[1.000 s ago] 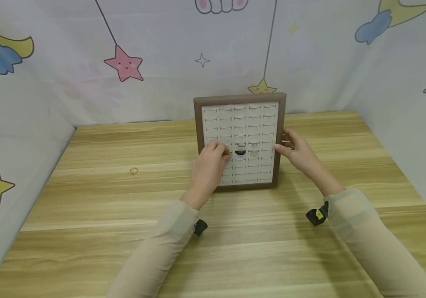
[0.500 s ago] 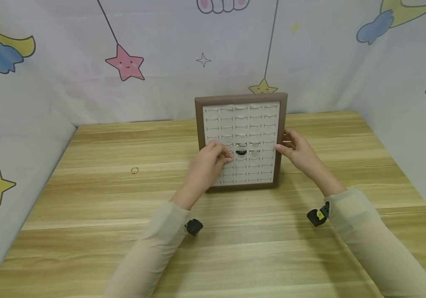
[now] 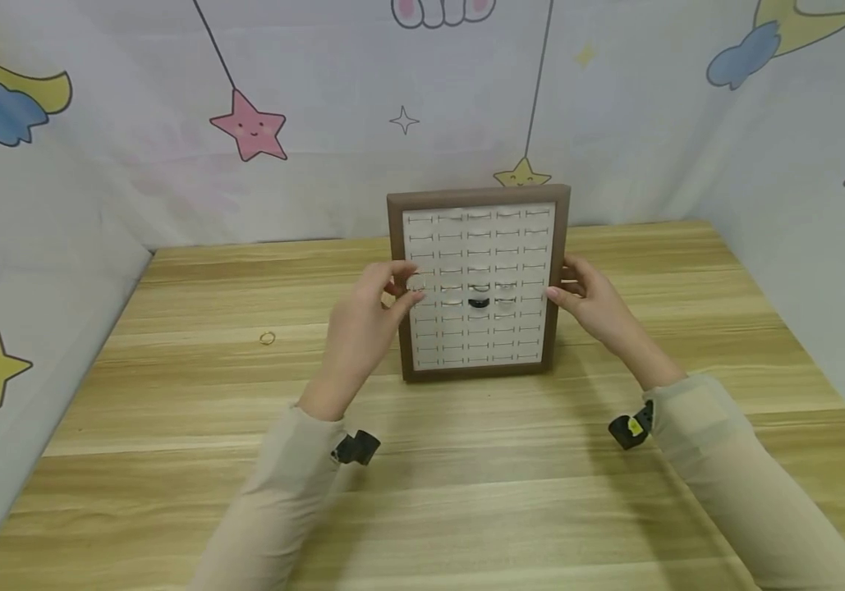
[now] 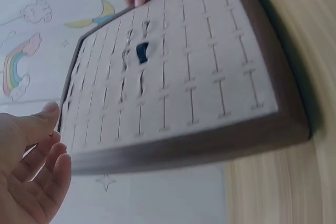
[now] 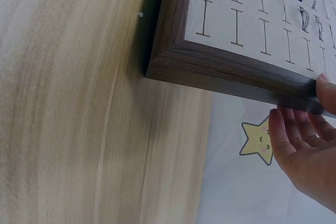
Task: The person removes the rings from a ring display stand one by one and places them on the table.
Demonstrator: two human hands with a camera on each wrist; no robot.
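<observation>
1. Head view: a ring display tray (image 3: 478, 283) stands tilted on the wooden table (image 3: 171, 460), propped by the right hand (image 3: 586, 300) gripping its right frame; the left hand (image 3: 363, 328), left of the tray, pinches something small, likely a ring.
2. Left wrist view: left fingers (image 4: 39, 158) relaxed beside the tray.
3. Right wrist view: right fingers (image 5: 294, 140) curl behind the frame.

My head camera looks down across the light wooden surface (image 3: 171, 427); both my wrist cameras sit close, sharing the brown-framed white ring board (image 3: 478, 371) (image 4: 210, 140) (image 5: 220, 69).
</observation>
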